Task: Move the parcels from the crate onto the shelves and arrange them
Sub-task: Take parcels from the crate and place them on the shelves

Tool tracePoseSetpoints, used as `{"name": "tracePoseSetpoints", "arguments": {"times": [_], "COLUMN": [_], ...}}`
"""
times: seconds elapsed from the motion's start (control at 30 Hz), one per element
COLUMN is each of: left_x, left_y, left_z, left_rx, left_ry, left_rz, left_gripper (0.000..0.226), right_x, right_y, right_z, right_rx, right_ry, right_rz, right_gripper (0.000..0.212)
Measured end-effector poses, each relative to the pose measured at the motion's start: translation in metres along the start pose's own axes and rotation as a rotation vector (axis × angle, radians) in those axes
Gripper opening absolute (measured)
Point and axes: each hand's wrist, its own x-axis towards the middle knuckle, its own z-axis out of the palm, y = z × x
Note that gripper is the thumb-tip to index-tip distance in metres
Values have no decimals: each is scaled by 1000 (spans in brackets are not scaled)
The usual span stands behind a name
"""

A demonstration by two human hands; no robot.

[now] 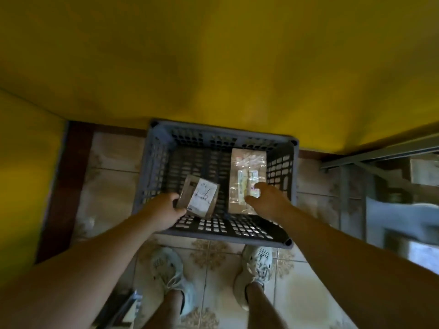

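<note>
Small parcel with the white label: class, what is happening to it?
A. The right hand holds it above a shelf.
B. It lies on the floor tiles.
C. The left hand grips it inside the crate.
C: the left hand curls its fingers round the small parcel inside the grey crate; the right hand is spread over the larger parcel.

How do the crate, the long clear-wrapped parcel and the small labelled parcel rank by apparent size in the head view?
1. crate
2. long clear-wrapped parcel
3. small labelled parcel
The small one, held in the left hand, may sit nearer the camera, yet looks smallest.
</note>
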Motion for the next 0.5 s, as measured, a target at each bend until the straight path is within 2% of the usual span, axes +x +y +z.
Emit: {"name": "tracePoseSetpoints", "arguments": {"times": [0.17, 0.3, 0.5], "left_x": [98, 146, 195], "left_y": [-20, -33, -50], "left_z": [51, 85, 109], "left_rx": [-111, -230, -306], "left_ry": [122, 178, 110], "left_rz": [-110, -186, -205], "left_gripper": [52, 59, 54], "right_x": [94, 140, 166], "right_y": [31, 45, 46], "right_z": [43, 74, 105], "right_rx": [-25, -163, -220], "right_ry": [37, 91, 161], "right_rz": [46, -6, -170], "right_gripper": [67, 71, 68]}}
